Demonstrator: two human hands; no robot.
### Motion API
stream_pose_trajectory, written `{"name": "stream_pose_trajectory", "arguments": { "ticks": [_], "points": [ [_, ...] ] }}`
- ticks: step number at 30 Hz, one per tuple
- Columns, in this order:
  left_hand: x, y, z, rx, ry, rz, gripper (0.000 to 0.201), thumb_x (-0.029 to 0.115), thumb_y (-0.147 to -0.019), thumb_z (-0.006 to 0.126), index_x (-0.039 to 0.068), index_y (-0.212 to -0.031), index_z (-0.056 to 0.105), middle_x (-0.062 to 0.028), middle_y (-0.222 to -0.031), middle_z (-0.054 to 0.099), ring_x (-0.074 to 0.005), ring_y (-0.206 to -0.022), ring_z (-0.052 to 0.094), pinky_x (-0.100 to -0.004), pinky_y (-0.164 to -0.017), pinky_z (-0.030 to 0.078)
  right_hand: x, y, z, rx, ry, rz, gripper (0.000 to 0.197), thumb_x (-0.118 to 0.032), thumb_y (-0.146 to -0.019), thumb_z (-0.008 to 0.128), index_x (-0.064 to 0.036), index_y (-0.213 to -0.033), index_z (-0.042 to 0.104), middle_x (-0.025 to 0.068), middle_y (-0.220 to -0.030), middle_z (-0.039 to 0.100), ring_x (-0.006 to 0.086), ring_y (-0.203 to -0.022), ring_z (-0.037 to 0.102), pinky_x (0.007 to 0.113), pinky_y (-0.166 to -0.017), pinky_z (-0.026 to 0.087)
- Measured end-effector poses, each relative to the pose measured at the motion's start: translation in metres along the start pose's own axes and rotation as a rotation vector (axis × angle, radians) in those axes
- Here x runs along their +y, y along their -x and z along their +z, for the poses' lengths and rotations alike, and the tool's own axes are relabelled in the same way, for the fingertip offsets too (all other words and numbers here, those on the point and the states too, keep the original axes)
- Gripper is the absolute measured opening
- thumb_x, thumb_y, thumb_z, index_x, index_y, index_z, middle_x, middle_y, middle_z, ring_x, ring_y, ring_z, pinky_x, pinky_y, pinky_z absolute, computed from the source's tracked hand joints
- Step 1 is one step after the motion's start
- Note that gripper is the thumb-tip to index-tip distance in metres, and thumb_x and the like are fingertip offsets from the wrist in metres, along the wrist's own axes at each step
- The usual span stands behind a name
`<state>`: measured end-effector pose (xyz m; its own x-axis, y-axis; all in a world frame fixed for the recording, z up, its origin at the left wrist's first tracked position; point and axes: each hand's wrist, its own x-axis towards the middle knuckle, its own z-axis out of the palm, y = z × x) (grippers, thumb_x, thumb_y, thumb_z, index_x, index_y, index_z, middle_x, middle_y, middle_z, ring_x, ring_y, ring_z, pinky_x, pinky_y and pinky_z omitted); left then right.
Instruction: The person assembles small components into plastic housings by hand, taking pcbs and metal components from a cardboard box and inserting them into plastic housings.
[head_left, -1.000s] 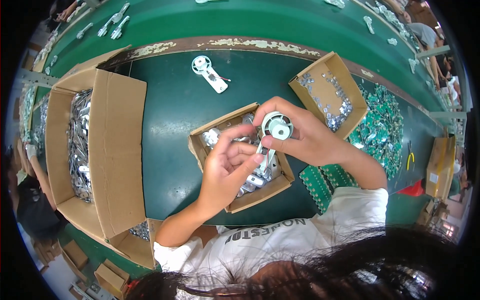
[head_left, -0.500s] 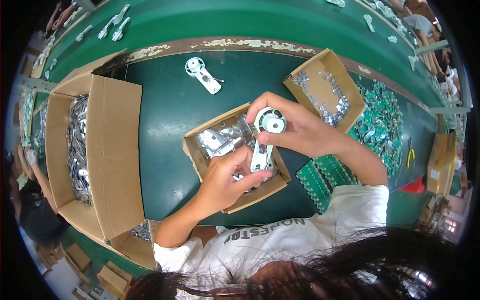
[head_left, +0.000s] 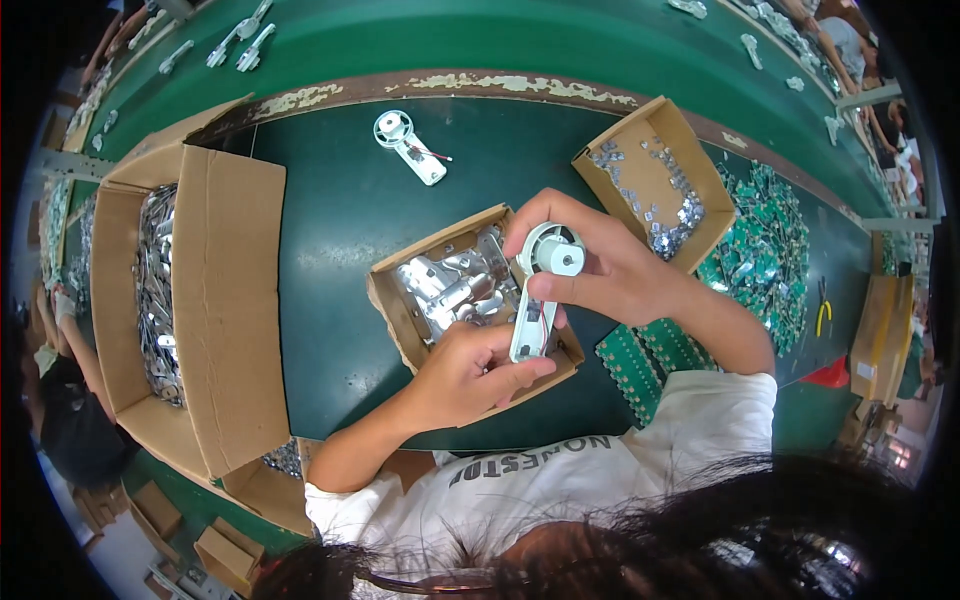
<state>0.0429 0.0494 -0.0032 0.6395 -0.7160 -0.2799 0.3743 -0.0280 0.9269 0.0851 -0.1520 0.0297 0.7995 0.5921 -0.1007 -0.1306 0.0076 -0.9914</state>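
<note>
Over an open cardboard box (head_left: 408,340) of shiny metal pieces (head_left: 465,287), both hands hold a white handheld fan body (head_left: 531,322). It has a round ring head with a motor in it, and an open handle with a thin red wire inside. My right hand (head_left: 622,262) is closed round the ring head, thumb below the motor. My left hand (head_left: 462,372) grips the lower end of the handle, its thumb along the near edge; some of its fingers are hidden. A similar fan body (head_left: 421,163) lies on the dark green table beyond the box.
Left stands a tall cardboard box (head_left: 230,300) of metal strips. Right are a tilted box (head_left: 707,190) of small metal bits, a heap of green circuit boards (head_left: 765,250), board panels (head_left: 630,370) and yellow-handled pliers (head_left: 823,312). Across the far side runs a green conveyor belt (head_left: 400,45) carrying parts.
Both hands have shifted slightly toward me and to the right with the fan body, which is tilted a little differently. Parts on the belt have moved right.
</note>
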Motion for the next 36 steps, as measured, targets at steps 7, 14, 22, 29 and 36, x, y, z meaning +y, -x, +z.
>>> {"name": "stream_pose_trajectory", "arguments": {
  "ticks": [7, 14, 22, 29, 36],
  "points": [
    [-0.002, 0.0, -0.001, -0.068, -0.057, 0.008, 0.02, 0.012, -0.089, 0.062, 0.002, -0.106, 0.061, -0.0001, -0.061, 0.058, -0.0061, -0.051, 0.055, -0.0233, -0.048, 0.042, 0.004, -0.001, -0.004, -0.063, -0.123, 0.147, 0.032, -0.011, -0.089, 0.062, -0.0028, -0.115, 0.046, 0.004, -0.101, 0.05, 0.0073, -0.08, 0.057, 0.021, -0.062, 0.049],
    [-0.004, -0.005, 0.004, 0.081, 0.111, 0.022, 0.026, 0.009, -0.094, 0.054, -0.003, -0.117, 0.049, -0.0085, -0.091, 0.065, -0.0145, -0.083, 0.066, -0.0275, -0.077, 0.055, 0.01, 0.001, 0.001, 0.135, -0.052, 0.014, 0.048, -0.004, -0.082, 0.069, -0.0028, -0.122, 0.045, 0.0014, -0.101, 0.053, 0.0074, -0.092, 0.053, 0.023, -0.077, 0.045],
    [-0.007, -0.004, 0.005, 0.081, 0.159, 0.063, 0.027, 0.005, -0.094, 0.053, -0.003, -0.118, 0.043, -0.014, -0.095, 0.067, -0.0172, -0.089, 0.067, -0.0292, -0.079, 0.056, 0.014, 0.004, 0.002, 0.056, -0.024, -0.026, 0.057, 0.004, -0.081, 0.063, -0.0032, -0.132, 0.037, 0.0059, -0.12, 0.043, 0.0122, -0.109, 0.047, 0.029, -0.094, 0.041],
    [-0.007, -0.007, 0.007, 0.158, 0.159, 0.138, 0.025, 0.003, -0.093, 0.054, -0.003, -0.115, 0.044, -0.0127, -0.093, 0.067, -0.0168, -0.089, 0.067, -0.0283, -0.079, 0.055, 0.017, 0.009, 0.011, 0.159, 0.09, -0.09, 0.063, 0.002, -0.077, 0.057, -0.0076, -0.134, 0.032, 0.0059, -0.106, 0.052, 0.0135, -0.096, 0.055, 0.031, -0.084, 0.046],
    [-0.016, -0.006, 0.007, 0.186, -0.036, 0.175, 0.024, 0.006, -0.092, 0.058, -0.003, -0.111, 0.046, -0.011, -0.091, 0.068, -0.0147, -0.087, 0.067, -0.0271, -0.075, 0.053, 0.013, 0.011, 0.017, 0.158, 0.123, 0.046, 0.062, 0.011, -0.077, 0.051, -0.0072, -0.133, 0.031, 0.0053, -0.111, 0.04, 0.0101, -0.103, 0.046, 0.027, -0.091, 0.04]
  ]
}}
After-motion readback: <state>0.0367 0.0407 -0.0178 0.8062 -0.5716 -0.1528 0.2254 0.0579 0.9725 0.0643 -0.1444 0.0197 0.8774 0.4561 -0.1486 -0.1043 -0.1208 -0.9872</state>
